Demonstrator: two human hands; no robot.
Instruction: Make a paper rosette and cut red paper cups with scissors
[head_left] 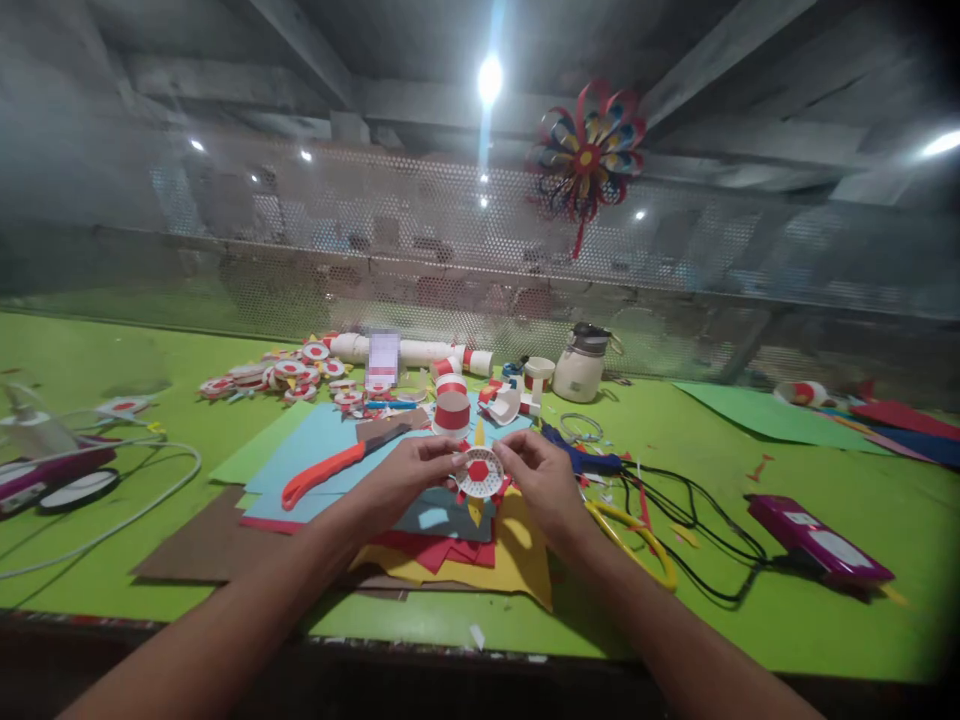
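Between my two hands is a small round paper disc (480,472), white with dark specks and a red centre, with yellow and red points sticking out around its rim. My left hand (420,470) pinches its left edge, and my right hand (536,475) pinches the right edge. Below it lies a stack of coloured sheets: light blue paper (292,470), yellow paper (525,560) and brown card (202,545). An orange-handled knife (322,476) rests on the stack by my left hand. Just behind the disc stands a red and white paper cup (451,405).
Finished-looking red and white discs (289,372) are heaped at the back left. Yellow-handled scissors (637,545), a black cable (697,530) and a purple box (821,540) lie to the right. A white bottle (581,365) stands behind; a paper pinwheel (586,160) hangs on the mesh.
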